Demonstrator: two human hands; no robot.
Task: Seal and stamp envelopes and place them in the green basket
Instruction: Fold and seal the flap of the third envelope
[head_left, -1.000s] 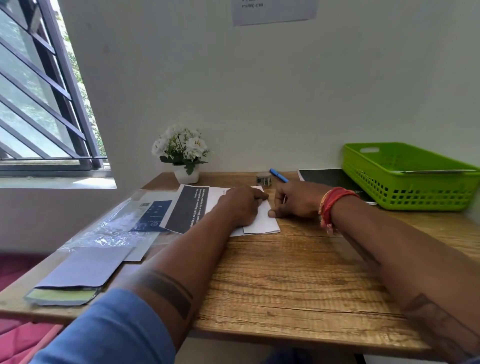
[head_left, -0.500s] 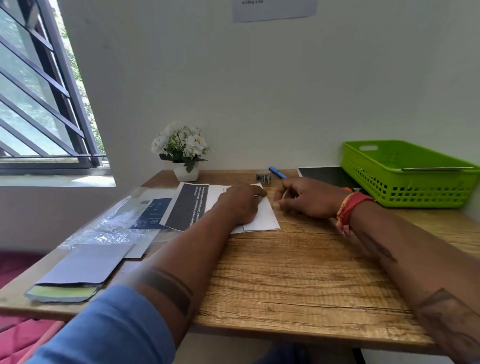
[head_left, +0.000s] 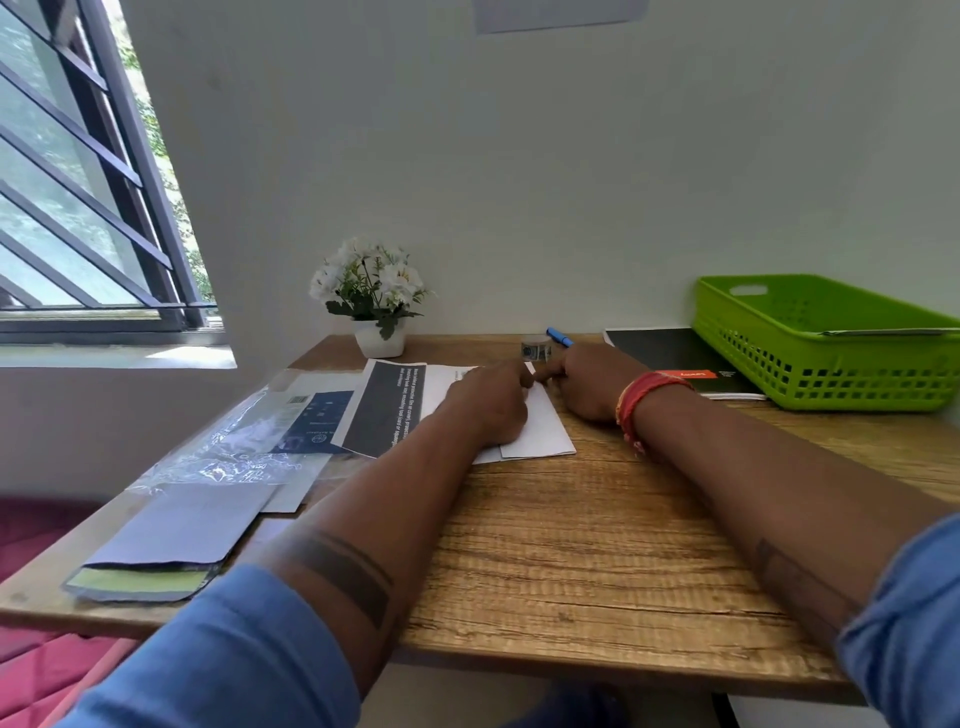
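A white envelope (head_left: 545, 434) lies flat in the middle of the wooden desk (head_left: 597, 545). My left hand (head_left: 491, 402) rests on top of it, fingers curled down, pressing it to the desk. My right hand (head_left: 589, 379) sits just right of the envelope's far corner, fingers curled, fingertips close to my left fingertips; whether it holds anything I cannot tell. A small roll of stamps (head_left: 536, 349) stands just beyond my hands. The green basket (head_left: 826, 345) stands at the far right with a paper-like sheet lying across its rim.
A blue pen (head_left: 560, 336) lies behind the roll. A black booklet (head_left: 680, 358) lies beside the basket. Printed sheets (head_left: 387, 405), clear plastic wrap (head_left: 244, 447) and a grey mailer (head_left: 176, 540) cover the desk's left side. A white flower pot (head_left: 376, 306) stands at the back.
My right hand drew back off the envelope's right edge, then returned toward its far corner near the stamp roll. My left hand stayed on the envelope.
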